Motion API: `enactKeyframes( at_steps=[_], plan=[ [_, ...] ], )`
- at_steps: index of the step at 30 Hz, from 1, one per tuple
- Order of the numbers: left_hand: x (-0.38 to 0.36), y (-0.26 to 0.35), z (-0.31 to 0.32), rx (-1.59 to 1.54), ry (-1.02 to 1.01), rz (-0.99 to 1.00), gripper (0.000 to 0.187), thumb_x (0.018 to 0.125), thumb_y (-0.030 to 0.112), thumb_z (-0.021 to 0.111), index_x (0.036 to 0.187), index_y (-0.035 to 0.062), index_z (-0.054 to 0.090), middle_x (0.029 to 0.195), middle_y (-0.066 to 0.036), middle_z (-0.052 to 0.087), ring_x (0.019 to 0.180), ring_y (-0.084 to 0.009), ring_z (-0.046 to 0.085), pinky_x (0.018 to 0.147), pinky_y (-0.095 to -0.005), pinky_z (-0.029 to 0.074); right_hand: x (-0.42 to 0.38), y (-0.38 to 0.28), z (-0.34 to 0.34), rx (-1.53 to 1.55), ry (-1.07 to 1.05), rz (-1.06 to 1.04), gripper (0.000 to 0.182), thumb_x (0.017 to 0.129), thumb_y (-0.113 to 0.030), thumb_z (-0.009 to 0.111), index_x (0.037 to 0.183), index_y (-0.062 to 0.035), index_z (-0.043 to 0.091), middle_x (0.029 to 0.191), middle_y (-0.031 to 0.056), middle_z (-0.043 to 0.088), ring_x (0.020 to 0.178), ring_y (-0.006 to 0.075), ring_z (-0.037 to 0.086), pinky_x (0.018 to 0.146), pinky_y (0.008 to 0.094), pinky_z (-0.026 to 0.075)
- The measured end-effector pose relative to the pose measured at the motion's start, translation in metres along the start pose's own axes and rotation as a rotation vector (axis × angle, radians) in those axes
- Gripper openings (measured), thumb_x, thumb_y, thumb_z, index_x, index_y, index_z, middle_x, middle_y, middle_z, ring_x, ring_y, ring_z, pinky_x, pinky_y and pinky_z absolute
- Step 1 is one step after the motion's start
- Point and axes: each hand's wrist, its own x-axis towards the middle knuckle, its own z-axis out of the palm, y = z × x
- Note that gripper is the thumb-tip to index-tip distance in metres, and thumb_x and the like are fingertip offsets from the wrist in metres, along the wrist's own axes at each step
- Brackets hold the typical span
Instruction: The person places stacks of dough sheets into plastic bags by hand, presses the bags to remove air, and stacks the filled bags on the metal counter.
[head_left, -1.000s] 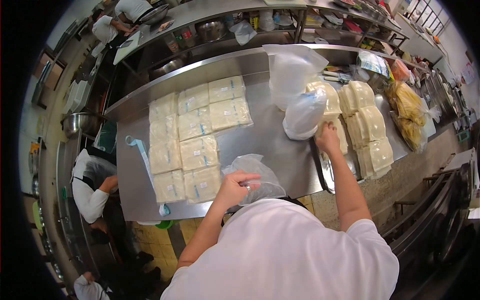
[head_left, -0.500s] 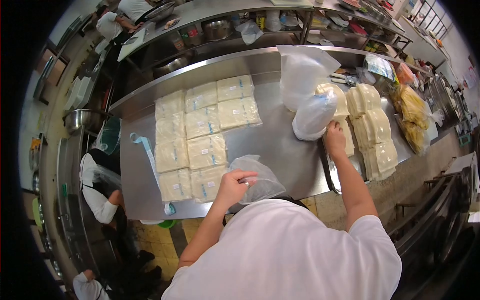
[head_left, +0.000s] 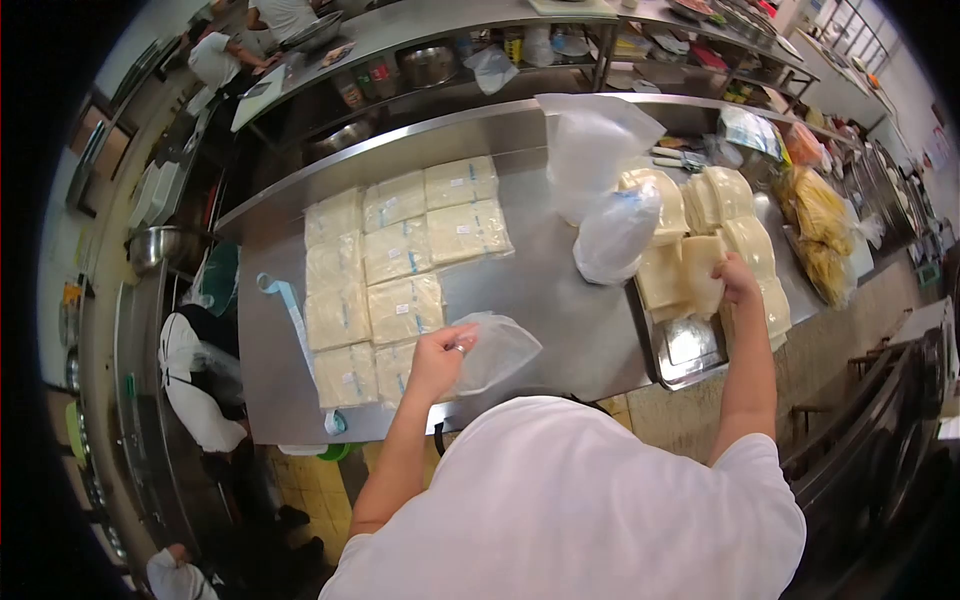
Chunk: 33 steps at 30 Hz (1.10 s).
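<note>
We pinch the empty clear bag (head_left: 495, 350) in the left hand (head_left: 437, 362), above the counter (head_left: 560, 300); the right hand (head_left: 737, 280) grips a pale stack (head_left: 703, 275) over the tray (head_left: 690, 350); hold the mouth wide; support the stack underneath.

Near edge of worktop (head_left: 560, 320) hidden behind person's own white shirt (head_left: 570, 500). Left hand (head_left: 437, 362) covers mouth of clear bag (head_left: 495, 350); bag contents cannot be told. Right hand (head_left: 737, 280) hides part of pale slab (head_left: 703, 275) it grips; fingers mostly out of sight behind slab. Labels on sealed packs (head_left: 400, 260) too small to read. White bags (head_left: 600, 190) cover part of slab stacks (head_left: 730, 215). Shelf items (head_left: 430, 62) too small to identify. Co-worker (head_left: 195, 370) at left partly hidden below worktop. Frame corners black.
</note>
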Motion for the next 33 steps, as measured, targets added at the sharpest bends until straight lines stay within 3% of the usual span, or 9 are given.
enactKeyframes(
  at_steps=[7,9,11,13,15,22,25,27,33],
  plan=[
    [0.053,-0.013,0.008,0.003,0.003,-0.019,0.024,0.096,0.014,0.067,0.113,-0.0012,0.073,0.091,-0.004,0.073,0.081,-0.0091,0.061,0.073,-0.0264,0.049,-0.074,0.02,0.002,0.521,0.087,-0.173,0.046,0.076,0.001,0.059,0.122,0.003,0.057,0.108,0.0144,0.066,0.091,0.0311,0.068,0.083,0.0453,0.058],
    [0.066,0.0,0.013,0.07,0.021,-0.001,0.026,0.097,0.018,0.067,0.112,-0.003,0.073,0.095,-0.003,0.073,0.085,-0.0089,0.06,0.078,-0.0262,0.049,-0.101,0.019,0.038,1.117,-0.192,-0.144,0.056,0.077,-0.004,0.062,0.132,0.0026,0.053,0.12,0.0195,0.065,0.104,0.0356,0.068,0.093,0.0488,0.056],
    [0.075,0.022,0.017,0.144,0.016,-0.047,0.027,0.097,0.018,0.067,0.113,-0.0027,0.073,0.094,-0.003,0.073,0.084,-0.0087,0.06,0.076,-0.0265,0.049,-0.122,0.013,0.088,1.293,-0.448,-0.065,0.068,0.074,0.001,0.064,0.14,0.0034,0.048,0.128,0.02,0.063,0.114,0.0361,0.065,0.102,0.0496,0.053],
    [0.083,0.027,0.022,0.218,0.026,-0.098,0.028,0.096,0.018,0.067,0.114,-0.0024,0.072,0.092,-0.004,0.074,0.082,-0.0086,0.06,0.075,-0.0267,0.049,-0.144,0.001,0.149,1.22,-0.488,-0.069,0.067,0.075,0.003,0.063,0.14,0.0035,0.047,0.129,0.0206,0.063,0.115,0.0367,0.064,0.101,0.0502,0.053],
    [0.093,0.017,0.031,0.17,0.154,0.142,0.029,0.096,0.024,0.066,0.115,0.0024,0.072,0.08,-0.012,0.073,0.07,-0.0134,0.06,0.069,-0.0309,0.049,-0.157,-0.004,0.192,1.202,-0.653,0.046,0.064,0.075,0.004,0.062,0.138,0.0042,0.049,0.129,0.0213,0.063,0.115,0.0363,0.065,0.101,0.0503,0.054],
    [0.058,0.058,0.036,0.171,0.006,0.058,0.029,0.096,0.016,0.064,0.12,0.0007,0.07,0.092,-0.013,0.076,0.081,-0.0128,0.065,0.075,-0.029,0.051,-0.172,-0.015,0.27,0.827,-0.811,0.258,0.057,0.076,0.005,0.061,0.132,0.0082,0.051,0.123,0.022,0.064,0.113,0.0371,0.066,0.102,0.051,0.052],
    [0.033,0.052,0.03,0.366,-0.115,0.224,0.031,0.09,0.009,0.064,0.12,0.0012,0.07,0.093,-0.02,0.074,0.084,-0.0282,0.07,0.079,-0.0363,0.053,-0.149,-0.005,0.282,0.934,-0.733,0.407,0.059,0.079,0.003,0.057,0.136,0.0085,0.046,0.127,0.0233,0.061,0.116,0.04,0.063,0.105,0.0536,0.05],
    [0.025,0.033,0.024,0.633,0.055,0.396,0.036,0.084,0.004,0.063,0.12,0.0023,0.069,0.093,-0.024,0.071,0.089,-0.0415,0.067,0.082,-0.0451,0.053,-0.142,0.0,0.285,0.971,-0.715,0.403,0.06,0.08,0.003,0.055,0.138,0.0087,0.043,0.13,0.0243,0.058,0.119,0.0415,0.06,0.106,0.0549,0.048],
    [0.01,0.033,0.022,0.683,0.081,0.069,0.025,0.081,0.009,0.065,0.103,-0.0017,0.06,0.088,-0.024,0.069,0.087,-0.0447,0.067,0.083,-0.0507,0.053,-0.128,0.035,0.312,0.976,-0.528,0.437,0.058,0.081,0.004,0.052,0.138,0.0095,0.04,0.134,0.0257,0.053,0.126,0.0436,0.054,0.109,0.0573,0.045]
  ],
)
